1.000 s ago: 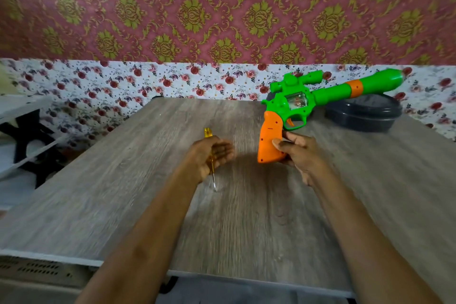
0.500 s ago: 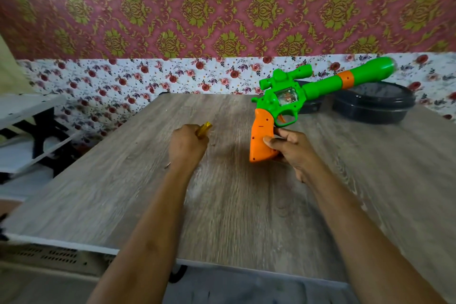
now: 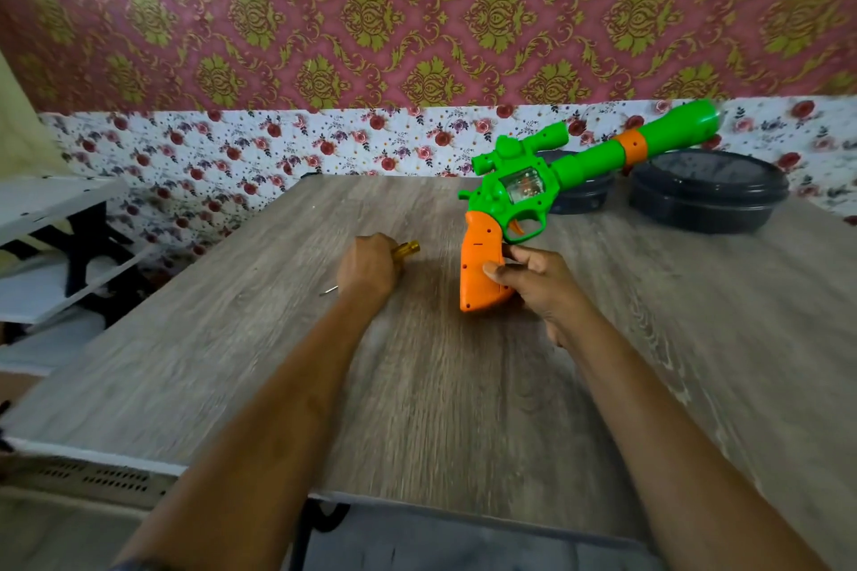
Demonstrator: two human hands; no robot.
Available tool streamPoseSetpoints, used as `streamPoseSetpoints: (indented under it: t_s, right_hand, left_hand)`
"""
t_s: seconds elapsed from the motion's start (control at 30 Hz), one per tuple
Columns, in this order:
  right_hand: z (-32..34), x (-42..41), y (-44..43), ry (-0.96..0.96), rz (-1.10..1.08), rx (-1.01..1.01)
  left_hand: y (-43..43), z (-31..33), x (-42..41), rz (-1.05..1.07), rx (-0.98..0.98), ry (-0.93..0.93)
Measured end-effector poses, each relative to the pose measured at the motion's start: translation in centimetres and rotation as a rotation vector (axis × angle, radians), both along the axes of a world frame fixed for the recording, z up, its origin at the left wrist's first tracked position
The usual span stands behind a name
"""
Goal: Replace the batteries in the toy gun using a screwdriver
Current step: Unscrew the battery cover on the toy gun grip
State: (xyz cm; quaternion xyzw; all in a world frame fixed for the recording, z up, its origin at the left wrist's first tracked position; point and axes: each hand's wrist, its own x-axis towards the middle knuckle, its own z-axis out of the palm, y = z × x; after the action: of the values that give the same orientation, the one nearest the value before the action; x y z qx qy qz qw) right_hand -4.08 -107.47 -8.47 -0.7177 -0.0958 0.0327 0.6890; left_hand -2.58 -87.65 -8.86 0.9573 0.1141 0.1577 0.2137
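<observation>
A green toy gun (image 3: pixel 563 179) with an orange grip and a small scope stands tilted above the wooden table (image 3: pixel 417 385), barrel pointing up to the right. My right hand (image 3: pixel 533 281) grips its orange grip from the right side, thumb on the flat face. To its left my left hand (image 3: pixel 368 269) holds a screwdriver (image 3: pixel 406 249). The amber handle end sticks out to the right of the fist and the metal tip pokes out to the left. Small screw holes show on the orange grip.
Two dark round containers (image 3: pixel 709 190) sit at the table's back right, behind the gun barrel. A white shelf unit (image 3: pixel 51 218) stands off the table's left edge. A patterned wall rises right behind the table.
My left hand has turned the screwdriver from pointing toward me to lying sideways, tip to the left, and has closed round it. The gun stays in my right hand.
</observation>
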Motion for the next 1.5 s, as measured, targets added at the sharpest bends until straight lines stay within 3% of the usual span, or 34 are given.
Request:
streamPoseSetpoints:
  t_s: [0.23, 0.57, 0.8, 1.13, 1.27, 1.4, 1.5]
  right_hand:
    - [-0.2, 0.8, 0.1, 0.013, 0.007, -0.001]
    - [-0.7, 1.6, 0.5, 0.023, 0.032, -0.023]
    - [-0.8, 1.7, 0.4, 0.023, 0.039, -0.033]
    - [-0.9, 1.7, 0.3, 0.040, 0.020, -0.004]
    - [-1.0, 1.8, 0.2, 0.048, 0.013, -0.016]
    - [-1.0, 1.8, 0.1, 0.051, 0.011, -0.018]
    - [-1.0, 1.8, 0.1, 0.059, 0.015, -0.016]
  left_hand:
    - [2.1, 0.1, 2.7, -0.126, -0.136, 0.000]
    - [4.4, 1.1, 3.3, -0.129, -0.273, -0.056]
    - [5.0, 2.0, 2.2, -0.273, -0.090, 0.247]
    - [3.9, 0.9, 4.1, -0.216, 0.067, 0.118]
    - [3.6, 0.4, 5.2, -0.091, -0.072, 0.032]
    - [4.3, 0.5, 5.6, -0.111, -0.135, 0.063]
    - [4.9, 0.6, 4.5, -0.121, -0.275, -0.043]
